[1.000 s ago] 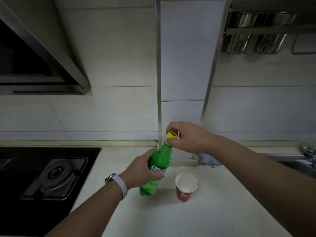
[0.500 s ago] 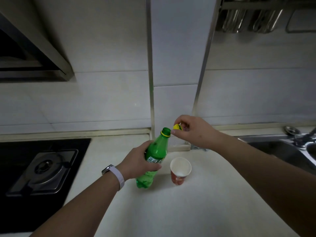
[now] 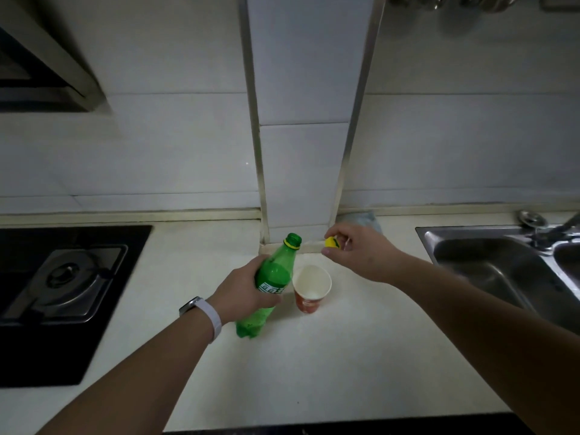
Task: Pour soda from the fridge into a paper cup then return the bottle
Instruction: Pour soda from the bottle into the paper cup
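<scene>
A green soda bottle [image 3: 273,277] stands tilted on the white counter [image 3: 314,372], its mouth uncapped with a yellow ring round the neck. My left hand [image 3: 241,293] grips its middle. Just right of the bottle stands a red paper cup [image 3: 309,293], upright with a white inside. My right hand [image 3: 361,252] hovers beyond the cup and pinches the yellow cap [image 3: 332,242] between thumb and fingers, a little to the right of the bottle's mouth.
A black gas hob [image 3: 62,287] fills the counter's left side. A steel sink [image 3: 502,268] with a tap lies at the right. A tiled column [image 3: 301,152] juts from the wall behind the bottle, with a bluish cloth [image 3: 364,218] beside it.
My right hand has taken the yellow cap off the bottle and carried it to the right. The bottle stays in my left hand, now leaning nearer the cup.
</scene>
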Motion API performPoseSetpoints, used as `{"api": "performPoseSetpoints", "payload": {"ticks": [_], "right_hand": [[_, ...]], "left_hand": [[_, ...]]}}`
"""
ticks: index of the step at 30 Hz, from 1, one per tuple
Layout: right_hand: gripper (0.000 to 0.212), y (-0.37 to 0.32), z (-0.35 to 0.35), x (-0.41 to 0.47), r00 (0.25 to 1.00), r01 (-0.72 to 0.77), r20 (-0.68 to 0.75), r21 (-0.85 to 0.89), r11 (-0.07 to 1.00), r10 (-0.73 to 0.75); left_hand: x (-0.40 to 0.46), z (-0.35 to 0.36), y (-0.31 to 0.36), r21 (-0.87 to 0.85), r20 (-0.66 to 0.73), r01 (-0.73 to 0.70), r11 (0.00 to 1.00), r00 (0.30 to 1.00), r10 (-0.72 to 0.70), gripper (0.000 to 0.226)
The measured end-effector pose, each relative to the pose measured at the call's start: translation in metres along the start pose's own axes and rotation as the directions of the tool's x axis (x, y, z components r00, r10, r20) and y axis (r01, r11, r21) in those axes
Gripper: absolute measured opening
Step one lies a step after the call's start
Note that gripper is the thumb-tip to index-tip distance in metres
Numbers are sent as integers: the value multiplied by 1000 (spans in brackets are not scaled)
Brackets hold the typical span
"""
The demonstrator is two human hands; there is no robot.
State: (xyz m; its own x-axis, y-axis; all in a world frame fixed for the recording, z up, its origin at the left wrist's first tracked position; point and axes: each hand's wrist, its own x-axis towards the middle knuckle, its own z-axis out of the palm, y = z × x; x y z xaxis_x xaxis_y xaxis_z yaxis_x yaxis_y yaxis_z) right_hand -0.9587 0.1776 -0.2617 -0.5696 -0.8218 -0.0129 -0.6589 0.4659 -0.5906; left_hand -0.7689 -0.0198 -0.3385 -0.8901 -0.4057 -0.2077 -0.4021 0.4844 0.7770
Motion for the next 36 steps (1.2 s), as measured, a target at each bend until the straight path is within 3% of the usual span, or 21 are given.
{"api": "performPoseSetpoints", "payload": {"ticks": [17,36], "right_hand": [[19,50,8,-5,998,-35,49,138,990,28],[20,50,22,-5,991,36,126,121,992,-51]], "left_hand": [[-15,36,-9,143,25,186,972,981,-191,69],[-24,36,10,272,-64,255,928,967,-247,70]]}}
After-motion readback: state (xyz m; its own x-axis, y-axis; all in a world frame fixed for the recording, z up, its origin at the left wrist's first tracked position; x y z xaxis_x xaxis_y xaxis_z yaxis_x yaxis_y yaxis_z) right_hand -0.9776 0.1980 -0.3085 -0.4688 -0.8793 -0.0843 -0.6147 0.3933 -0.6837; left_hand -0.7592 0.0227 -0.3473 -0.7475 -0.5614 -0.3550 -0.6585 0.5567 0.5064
